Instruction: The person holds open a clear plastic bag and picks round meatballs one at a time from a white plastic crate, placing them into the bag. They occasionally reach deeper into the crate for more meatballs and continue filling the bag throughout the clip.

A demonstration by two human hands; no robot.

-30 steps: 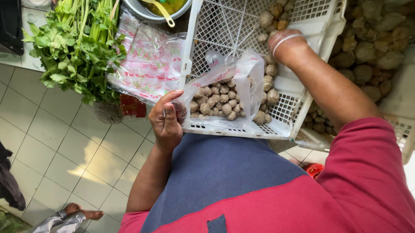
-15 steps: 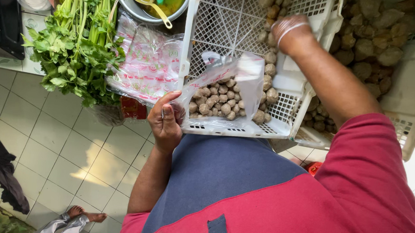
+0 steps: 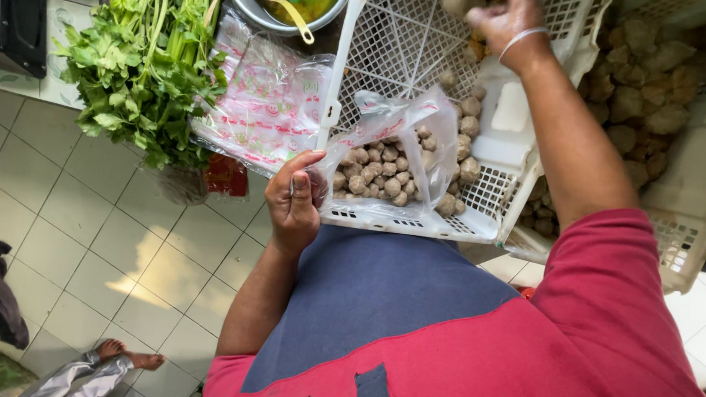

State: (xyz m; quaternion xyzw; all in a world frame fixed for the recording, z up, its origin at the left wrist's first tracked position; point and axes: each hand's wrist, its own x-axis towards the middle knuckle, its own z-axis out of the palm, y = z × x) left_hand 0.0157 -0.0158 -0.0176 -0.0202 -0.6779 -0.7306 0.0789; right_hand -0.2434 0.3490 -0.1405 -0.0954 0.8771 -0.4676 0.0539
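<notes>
Landmark: white plastic crate (image 3: 433, 37), lattice floor, sitting on the worktop.

Nearest, at the crate's near-left corner: left hand (image 3: 298, 203), grip pinched together on the rim of a clear plastic bag (image 3: 390, 151). The bag lies inside the crate, against its near wall, mouth tilted up toward the far side, part filled with brown meatballs (image 3: 375, 179).

Far side of the crate: right hand (image 3: 506, 17), grip curled around several meatballs; exact count cannot be told. Bag mouth lies nearer than and left of this hand.

Open lattice between the two hands; loose meatballs line the crate's right wall.

Left of the crate: patterned bags (image 3: 268, 99), leafy greens (image 3: 146, 48). Beyond its left corner: metal bowl (image 3: 259, 6).
</notes>
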